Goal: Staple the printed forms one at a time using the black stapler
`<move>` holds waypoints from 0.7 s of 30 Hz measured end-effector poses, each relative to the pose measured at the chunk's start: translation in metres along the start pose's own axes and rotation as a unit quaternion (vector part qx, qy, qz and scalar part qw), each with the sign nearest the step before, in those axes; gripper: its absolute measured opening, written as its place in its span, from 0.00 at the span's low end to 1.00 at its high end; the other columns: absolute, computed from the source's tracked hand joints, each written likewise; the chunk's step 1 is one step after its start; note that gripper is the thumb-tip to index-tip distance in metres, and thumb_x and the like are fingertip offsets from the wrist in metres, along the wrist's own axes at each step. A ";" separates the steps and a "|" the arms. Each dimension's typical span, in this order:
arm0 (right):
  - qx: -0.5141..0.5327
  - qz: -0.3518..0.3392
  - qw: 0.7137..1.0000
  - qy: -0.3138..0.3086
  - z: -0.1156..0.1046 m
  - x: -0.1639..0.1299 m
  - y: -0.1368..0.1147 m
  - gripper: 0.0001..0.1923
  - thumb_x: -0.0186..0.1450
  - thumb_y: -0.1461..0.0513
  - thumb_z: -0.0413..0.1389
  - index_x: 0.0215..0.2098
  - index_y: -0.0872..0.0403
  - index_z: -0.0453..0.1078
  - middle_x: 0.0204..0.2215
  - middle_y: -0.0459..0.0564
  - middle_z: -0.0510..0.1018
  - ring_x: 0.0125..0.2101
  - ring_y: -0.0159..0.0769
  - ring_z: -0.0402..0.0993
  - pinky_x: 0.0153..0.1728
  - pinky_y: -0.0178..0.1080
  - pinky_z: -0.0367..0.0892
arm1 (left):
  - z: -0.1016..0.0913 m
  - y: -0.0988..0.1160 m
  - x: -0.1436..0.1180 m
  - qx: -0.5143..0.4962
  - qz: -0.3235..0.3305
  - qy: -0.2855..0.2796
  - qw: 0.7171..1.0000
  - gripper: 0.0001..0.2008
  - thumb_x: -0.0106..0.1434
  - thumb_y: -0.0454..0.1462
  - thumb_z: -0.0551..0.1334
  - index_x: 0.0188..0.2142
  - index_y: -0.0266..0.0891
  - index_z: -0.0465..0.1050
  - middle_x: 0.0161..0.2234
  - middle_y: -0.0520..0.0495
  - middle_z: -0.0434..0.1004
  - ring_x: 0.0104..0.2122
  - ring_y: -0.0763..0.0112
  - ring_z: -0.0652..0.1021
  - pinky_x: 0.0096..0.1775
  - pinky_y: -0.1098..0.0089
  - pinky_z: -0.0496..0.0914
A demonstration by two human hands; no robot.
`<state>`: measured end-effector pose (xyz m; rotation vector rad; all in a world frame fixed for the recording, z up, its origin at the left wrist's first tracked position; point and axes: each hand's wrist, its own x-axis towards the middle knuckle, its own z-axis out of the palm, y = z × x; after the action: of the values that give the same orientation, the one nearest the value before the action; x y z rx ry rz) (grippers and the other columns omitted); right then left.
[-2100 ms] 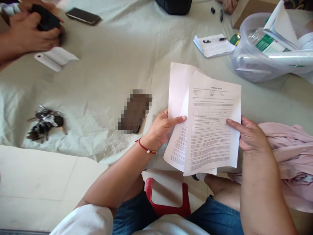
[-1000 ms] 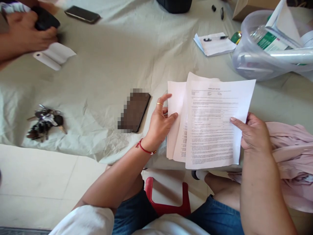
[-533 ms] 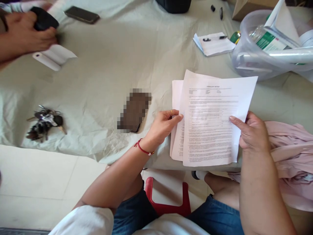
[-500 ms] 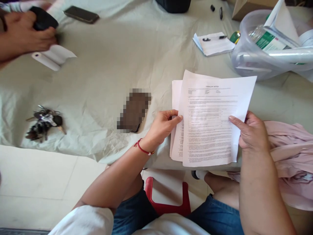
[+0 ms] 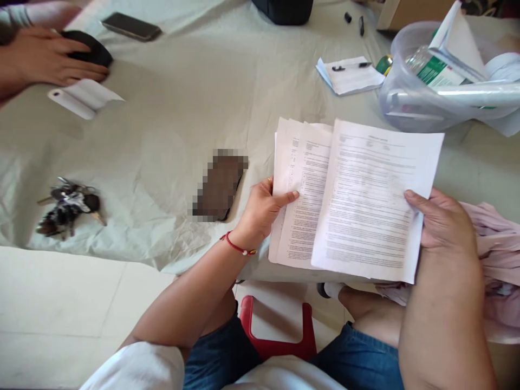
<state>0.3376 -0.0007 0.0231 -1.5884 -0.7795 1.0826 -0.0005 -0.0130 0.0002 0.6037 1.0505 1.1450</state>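
Observation:
Several printed sheets of paper (image 5: 303,216) are fanned out above the near edge of the covered table. My left hand (image 5: 270,208) grips the left edge of the rear sheets, its thumb on the front and its fingers behind them. A front printed sheet (image 5: 374,200) overlaps them, and my right hand (image 5: 441,219) pinches it at the right edge, thumb on top; whether it has one sheet or more I cannot tell. A phone-shaped dark thing (image 5: 219,187), blurred by pixels, lies left of my left hand.
Keys (image 5: 73,206) lie at left. Another person's hand (image 5: 52,57) rests on a black object (image 5: 91,49) near a paper roll (image 5: 77,103) and phone (image 5: 130,26). Notepaper (image 5: 353,81) and a clear plastic basket (image 5: 422,116) stand at far right, pink cloth (image 5: 499,244) near right.
My right hand has moved right with the front sheet, uncovering more of the sheets behind. My left thumb now lies over those rear sheets. The other person's hand has flattened on the black object.

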 end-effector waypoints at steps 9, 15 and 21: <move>-0.053 0.034 0.997 -0.047 0.011 -0.003 0.013 0.32 0.44 0.48 0.84 0.44 0.47 0.87 0.48 0.52 0.91 0.49 0.55 0.88 0.56 0.54 0.83 | -0.003 0.002 -0.001 0.010 -0.007 0.011 1.000 0.23 0.52 0.40 0.85 0.44 0.38 0.84 0.49 0.39 0.91 0.48 0.47 0.89 0.54 0.47 0.82; -0.055 0.033 0.994 -0.092 0.026 -0.004 0.023 0.30 0.44 0.48 0.84 0.42 0.45 0.87 0.45 0.50 0.92 0.45 0.53 0.89 0.54 0.57 0.85 | -0.004 0.000 0.001 -0.006 -0.021 -0.020 1.000 0.25 0.51 0.38 0.85 0.46 0.41 0.83 0.47 0.42 0.91 0.47 0.49 0.89 0.50 0.50 0.84; -0.068 -0.012 0.996 -0.065 0.025 0.004 0.039 0.26 0.46 0.49 0.83 0.41 0.44 0.85 0.41 0.46 0.91 0.39 0.48 0.87 0.44 0.52 0.86 | -0.005 0.001 0.001 0.016 -0.054 -0.007 0.998 0.18 0.62 0.51 0.77 0.38 0.38 0.84 0.37 0.38 0.90 0.40 0.49 0.89 0.42 0.54 0.83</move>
<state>0.3149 0.0016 -0.0176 -1.6292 -0.9743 1.1454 -0.0052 -0.0122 -0.0016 0.5727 1.0792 1.0309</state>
